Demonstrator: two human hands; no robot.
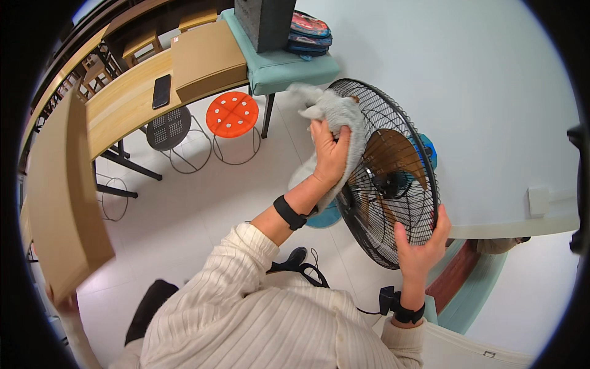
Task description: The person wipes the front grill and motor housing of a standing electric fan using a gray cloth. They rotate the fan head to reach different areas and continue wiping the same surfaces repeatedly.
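Observation:
A black electric fan (pixel 405 120) with brown translucent blades (pixel 392 152) stands before me, its round wire guard tilted towards my right. My left hand (pixel 331 150) grips a bunched grey-white cloth (pixel 343 108) and presses it to the guard's upper left side. The loose top end of the cloth is blurred, and its lower part hangs down beside the fan. My right hand (pixel 421 251) holds the guard's lower right rim, thumb on the front. The fan's stand is mostly hidden behind the cloth and my left arm.
A cardboard box (pixel 212 50) and a black phone (pixel 162 92) lie on a wooden table (pixel 115 110). Nearby are red (pixel 233 113) and black stools (pixel 168 129). Another person's arm (pixel 73 332) is at a large carton (pixel 55 193). A backpack (pixel 309 34) rests on a green bench (pixel 290 71).

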